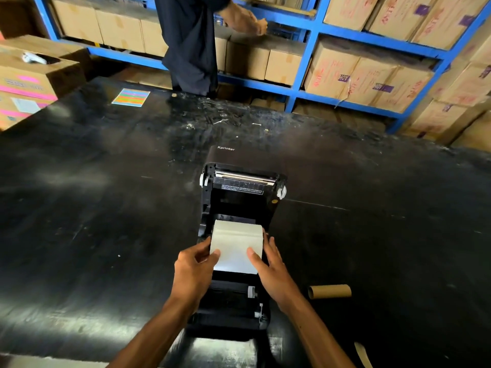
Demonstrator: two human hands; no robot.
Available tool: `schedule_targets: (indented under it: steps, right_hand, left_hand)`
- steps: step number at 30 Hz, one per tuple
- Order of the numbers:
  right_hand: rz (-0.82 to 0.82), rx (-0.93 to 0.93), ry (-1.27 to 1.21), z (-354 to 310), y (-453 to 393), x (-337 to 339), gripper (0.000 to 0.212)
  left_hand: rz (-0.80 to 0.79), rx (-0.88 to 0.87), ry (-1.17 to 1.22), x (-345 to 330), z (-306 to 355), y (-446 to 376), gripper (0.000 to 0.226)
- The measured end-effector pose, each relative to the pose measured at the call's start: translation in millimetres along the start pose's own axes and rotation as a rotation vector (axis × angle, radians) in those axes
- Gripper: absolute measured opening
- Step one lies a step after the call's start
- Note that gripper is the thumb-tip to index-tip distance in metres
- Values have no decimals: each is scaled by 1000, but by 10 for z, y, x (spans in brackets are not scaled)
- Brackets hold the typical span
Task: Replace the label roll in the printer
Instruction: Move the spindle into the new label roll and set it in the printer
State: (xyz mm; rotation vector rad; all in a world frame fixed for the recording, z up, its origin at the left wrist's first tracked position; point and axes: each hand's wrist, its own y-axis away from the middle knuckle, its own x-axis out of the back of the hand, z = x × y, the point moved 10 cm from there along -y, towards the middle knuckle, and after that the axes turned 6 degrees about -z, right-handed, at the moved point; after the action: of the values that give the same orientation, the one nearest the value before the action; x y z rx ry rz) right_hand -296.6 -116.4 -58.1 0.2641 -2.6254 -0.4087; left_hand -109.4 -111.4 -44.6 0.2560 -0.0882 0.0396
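A black label printer [240, 203] stands in the middle of the black table with its lid swung up and back. A white label roll [235, 241] sits in the printer's open bay, its loose end drawn toward me. My left hand [192, 269] grips the roll's left side, thumb on top of the paper. My right hand [268, 264] holds the right side the same way. An empty brown cardboard core [329, 291] lies on the table to the right of the printer.
The black table [93, 208] is scuffed. A sheet of coloured stickers [131, 96] lies at its far left. Cardboard boxes [29, 81] stand at the left. A person [191, 41] stands beyond the table at blue shelving [305, 59] full of cartons.
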Motion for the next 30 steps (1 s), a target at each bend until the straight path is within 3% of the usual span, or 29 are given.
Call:
schedule_targets:
  steps: [12, 30]
  right_hand:
    - [-1, 22, -85, -7, 92, -59, 62]
    - [-1, -4, -4, 38, 25, -99, 64]
  left_hand:
    - [38, -74, -69, 36, 74, 129, 37]
    - [31, -67, -29, 37, 60, 118, 43]
